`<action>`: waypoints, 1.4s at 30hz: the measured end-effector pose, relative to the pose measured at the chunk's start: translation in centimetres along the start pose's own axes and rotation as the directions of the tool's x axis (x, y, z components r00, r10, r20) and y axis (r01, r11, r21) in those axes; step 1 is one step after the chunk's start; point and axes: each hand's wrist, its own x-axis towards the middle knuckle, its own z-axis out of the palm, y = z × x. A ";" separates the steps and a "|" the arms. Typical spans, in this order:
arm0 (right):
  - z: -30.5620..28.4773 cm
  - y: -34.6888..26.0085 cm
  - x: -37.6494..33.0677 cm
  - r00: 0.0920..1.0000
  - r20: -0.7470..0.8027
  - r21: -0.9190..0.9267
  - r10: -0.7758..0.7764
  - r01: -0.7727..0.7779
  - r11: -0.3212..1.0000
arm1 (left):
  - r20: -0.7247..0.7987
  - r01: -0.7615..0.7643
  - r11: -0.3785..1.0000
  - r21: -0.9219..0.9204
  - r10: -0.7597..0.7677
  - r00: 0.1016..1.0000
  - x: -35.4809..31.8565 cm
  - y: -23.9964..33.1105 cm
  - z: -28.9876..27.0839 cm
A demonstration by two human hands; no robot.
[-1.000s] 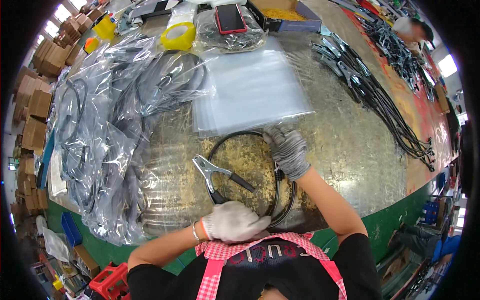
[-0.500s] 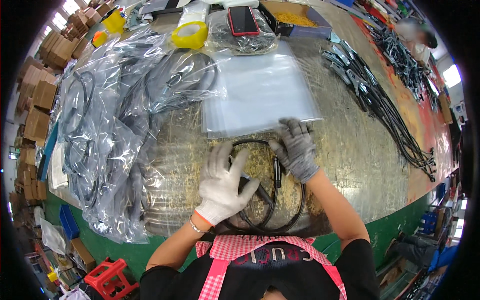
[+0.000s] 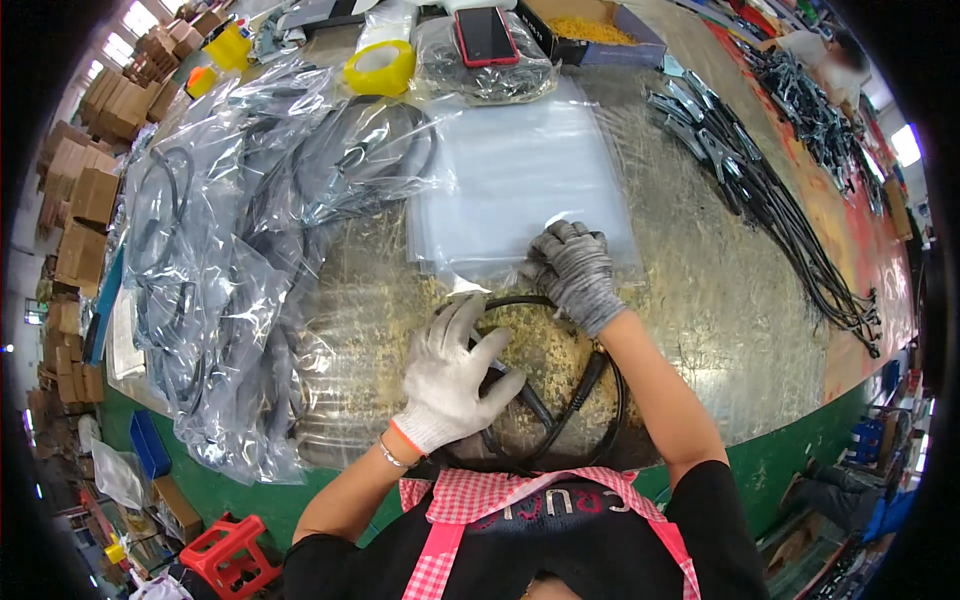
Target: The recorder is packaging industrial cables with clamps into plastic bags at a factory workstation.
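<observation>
My left hand, in a white knit glove, rests over the left side of a coiled black cable, its fingers stretched and the thumb apart. Part of the cable and a dark connector are hidden under that palm. A thick black plug end lies inside the coil. My right hand, in a grey glove, has its fingers curled on the near edge of the top clear plastic bag, which is wrinkled there. The bags lie in a flat stack beyond the coil.
Bagged cables are heaped on the left. Black cables with metal clamps lie to the right. Along the back are yellow tape, a phone on a bagged bundle, and a box of small yellow pieces. Another person sits far right.
My right hand has moved from the coil's upper right onto the bag stack, and its fingers have closed at the bag's edge. The plug end has tilted; my left hand has barely moved.
</observation>
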 end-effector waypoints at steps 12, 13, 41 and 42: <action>0.8 0.3 -0.7 0.957 -0.242 0.124 -0.161 0.195 0.973 | 0.055 0.415 0.406 -0.814 -0.657 0.752 5.9 -0.6 1.4; 0.6 -0.1 -0.7 0.963 -0.202 0.105 -0.179 0.203 0.974 | 0.045 0.312 0.261 -0.914 -0.697 0.716 6.3 -0.8 1.9; -0.2 0.3 -0.9 0.909 -0.402 0.100 -0.108 0.161 0.982 | -0.434 0.158 0.964 0.212 -0.052 0.899 6.1 -4.7 -0.3; -0.5 0.2 -1.1 0.910 -0.393 0.100 -0.129 0.182 0.978 | -0.432 0.198 0.950 0.240 -0.078 0.899 5.9 -5.3 0.0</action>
